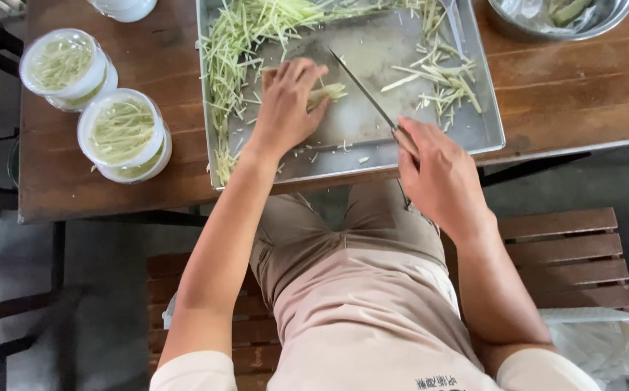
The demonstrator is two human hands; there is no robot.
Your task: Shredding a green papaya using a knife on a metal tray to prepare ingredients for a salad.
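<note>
While pinned, stalk (327, 93) under left fingers (296, 76)

A tray (488, 123) sits on the tabletop (560, 87); shreds (235, 43) lie piled in its left side, more (441, 80) at its right; two lidded tubs (123, 134) stand left of it; a bowl (604, 22) behind, right.

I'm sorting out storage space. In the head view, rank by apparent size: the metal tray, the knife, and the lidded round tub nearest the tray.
1. Metal tray, clearly largest.
2. Knife and lidded round tub: the blade looks longer, the tub wider, and the right hand hides the handle, so I can't rank them.
</note>
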